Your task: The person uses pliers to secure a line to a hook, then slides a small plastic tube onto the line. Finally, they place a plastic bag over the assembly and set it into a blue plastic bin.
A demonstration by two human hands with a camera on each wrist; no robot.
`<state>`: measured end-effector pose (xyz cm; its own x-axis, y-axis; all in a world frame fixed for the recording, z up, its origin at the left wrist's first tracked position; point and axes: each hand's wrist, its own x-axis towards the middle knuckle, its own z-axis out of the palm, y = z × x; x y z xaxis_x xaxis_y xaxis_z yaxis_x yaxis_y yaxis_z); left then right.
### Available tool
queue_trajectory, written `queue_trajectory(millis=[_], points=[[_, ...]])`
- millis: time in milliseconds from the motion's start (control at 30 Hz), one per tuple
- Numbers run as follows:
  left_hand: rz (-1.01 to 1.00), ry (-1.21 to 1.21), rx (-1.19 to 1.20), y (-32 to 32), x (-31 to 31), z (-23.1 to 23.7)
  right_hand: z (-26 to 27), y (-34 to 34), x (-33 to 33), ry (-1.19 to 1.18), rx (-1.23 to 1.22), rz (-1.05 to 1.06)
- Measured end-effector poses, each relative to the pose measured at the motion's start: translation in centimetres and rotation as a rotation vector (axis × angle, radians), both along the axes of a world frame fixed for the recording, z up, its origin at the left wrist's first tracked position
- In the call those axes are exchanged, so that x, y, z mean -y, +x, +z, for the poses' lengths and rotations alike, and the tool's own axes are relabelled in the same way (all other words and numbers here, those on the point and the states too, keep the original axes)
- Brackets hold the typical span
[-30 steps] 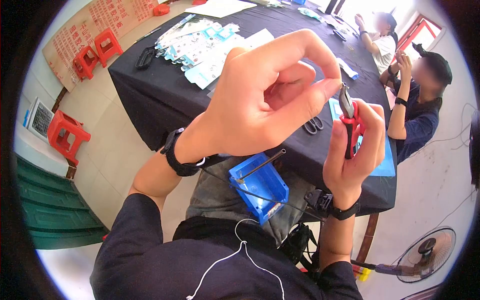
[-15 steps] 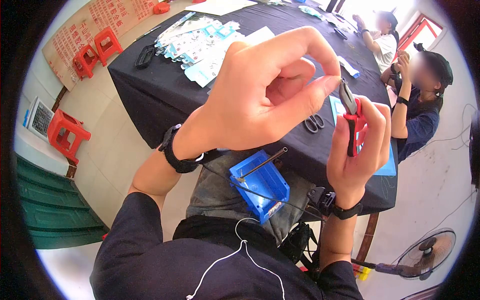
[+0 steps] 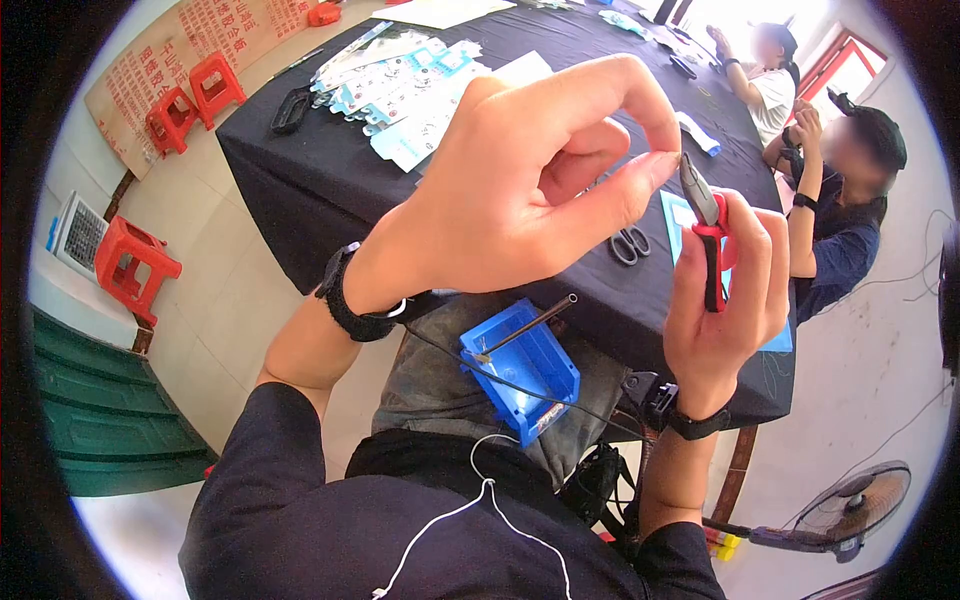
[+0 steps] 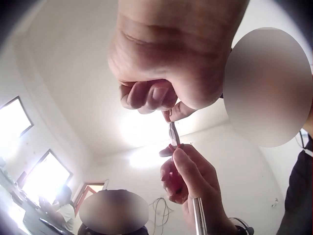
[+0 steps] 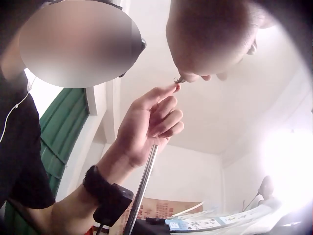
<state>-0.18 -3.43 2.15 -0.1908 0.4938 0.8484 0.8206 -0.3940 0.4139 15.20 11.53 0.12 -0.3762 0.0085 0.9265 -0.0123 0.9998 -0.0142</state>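
Note:
My left hand [image 3: 540, 190] is raised over the table, thumb and index fingertip pinched together, the other fingers curled in. At those fingertips a tiny curved wire piece [image 5: 176, 80] shows in the right wrist view. Facing it, my right hand [image 3: 735, 290] grips small pliers [image 3: 712, 240] with red and black handles. Their grey metal nose points up and left, its tip right at the left thumb and index finger. In the left wrist view the pliers' nose [image 4: 173, 132] rises from the right hand to the pinching fingertips.
A blue bin [image 3: 510, 405] with a thin metal rod [image 3: 535, 325] sits on my lap. Black scissors [image 3: 628, 246] lie on the black-covered table [image 3: 300, 210], with a pile of printed cards [image 3: 400, 90] behind. Two people [image 3: 850, 230] sit on the right; a fan [image 3: 850, 510] stands behind.
My right hand has shifted slightly to the right, and the pliers tilt more, their handles swinging right while the tip stays near the left fingertips. The left hand has barely moved.

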Motion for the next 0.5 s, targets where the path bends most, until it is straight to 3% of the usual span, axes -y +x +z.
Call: queue_trajectory(millis=[200,267,400,467,500], points=[[-0.040,-0.028,0.094,0.1,-0.1,-0.2,-0.1,-0.1,-0.2,0.018,-0.009,-0.013],[-0.075,0.064,0.126,0.0,-0.4,-0.4,-0.1,-0.2,-0.1,0.025,-0.019,-0.028],[-0.099,0.013,0.056,-0.2,-0.2,-0.3,-0.4,-0.5,0.3,0.037,-0.107,-0.078],[-0.321,0.048,0.399,0.5,-0.7,-0.6,-0.7,-0.7,0.4,0.042,-0.139,-0.107],[-0.322,0.048,0.398,1.1,-0.8,-0.3,-0.8,-0.9,0.4,0.049,-0.167,-0.092]])
